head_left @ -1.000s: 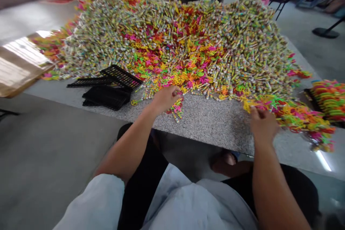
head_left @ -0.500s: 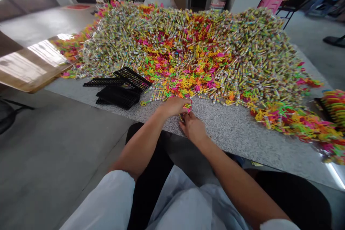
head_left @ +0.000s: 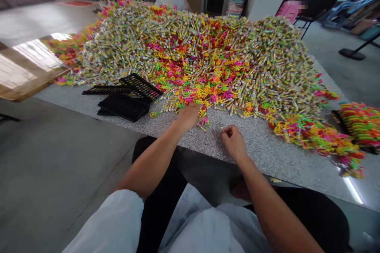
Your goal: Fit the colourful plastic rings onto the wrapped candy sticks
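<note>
Left hand (head_left: 189,118): curled round a small bunch of topped tubes (head_left: 202,112), low over the tabletop (head_left: 261,138), right at the front of the big heap (head_left: 267,55).
Right hand (head_left: 234,142): apart from the left, fingers drawn into a narrow ring; a tiny pale bit shows at the tips, and I can't tell whether it's gripped.
Tubes: light and fairly stiff by the look of them, glossy wraps probably slippery; those looped plastic tops could snag on each other.
Best hold: around the slim printed bodies, I'd say, several together, no hard squeeze.
Near edge (head_left: 208,152): close below both hands, little margin there.
Open room: bare speckled strip right of the right hand, up to the loose spread of tops (head_left: 314,132).
Black trays (head_left: 124,106): left of the left hand, hemming that side.
</note>
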The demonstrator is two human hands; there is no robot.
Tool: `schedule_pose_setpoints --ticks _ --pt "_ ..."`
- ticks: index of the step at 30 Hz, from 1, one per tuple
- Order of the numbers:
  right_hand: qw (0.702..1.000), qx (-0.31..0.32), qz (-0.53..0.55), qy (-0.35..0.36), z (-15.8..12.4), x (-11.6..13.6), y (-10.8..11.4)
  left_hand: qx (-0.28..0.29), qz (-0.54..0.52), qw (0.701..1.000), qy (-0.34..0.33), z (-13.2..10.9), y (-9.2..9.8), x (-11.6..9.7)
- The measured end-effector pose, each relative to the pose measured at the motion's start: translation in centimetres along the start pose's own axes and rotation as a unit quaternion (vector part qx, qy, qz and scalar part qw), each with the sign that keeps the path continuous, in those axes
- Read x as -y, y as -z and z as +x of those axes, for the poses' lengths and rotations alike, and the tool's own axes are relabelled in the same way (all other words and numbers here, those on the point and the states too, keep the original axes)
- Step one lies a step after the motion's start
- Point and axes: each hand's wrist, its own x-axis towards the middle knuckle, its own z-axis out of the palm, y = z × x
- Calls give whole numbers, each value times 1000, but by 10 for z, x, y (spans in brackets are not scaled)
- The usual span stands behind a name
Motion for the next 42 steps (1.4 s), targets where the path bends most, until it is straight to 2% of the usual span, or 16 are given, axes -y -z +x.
schedule_pose_setpoints --ticks 2,6,12,17,22,27,29,32,34,37,39,42 --pt "1000 -3 14 11 -4 -4 0 -16 6 1000 -16 -3 -3 -6" --pt "999 -25 34 14 -11 -4 -3 -39 20 995 -91 -3 -9 -12" --pt "997 -16 72 3 -10 -2 -5 -59 27 986 -150 3 -16 -14" --pt "995 -17 101 -5 -5 -5 -5 -67 7 991 -117 4 -13 -9" --pt "993 -20 116 -8 -3 -3 -4 -56 3 989 -137 6 -10 1" --pt "989 -16 144 -15 -1 1 -2 -65 6 992 -105 10 -11 8" --pt "987 -10 161 -20 -1 4 -1 -93 -2 988 -125 11 -6 7" --pt "978 -5 206 -19 0 14 5 -129 -61 971 -190 10 5 0" --pt "971 -19 238 -5 1 23 10 -113 -135 957 -229 6 10 -9" --pt "967 -60 248 22 0 35 18 -39 -253 937 -239 -2 10 -26" --pt "969 -66 235 27 -2 41 21 5 -314 925 -215 -7 6 -37" --pt "971 -41 236 16 -6 44 21 31 -390 907 -155 -11 -4 -50"
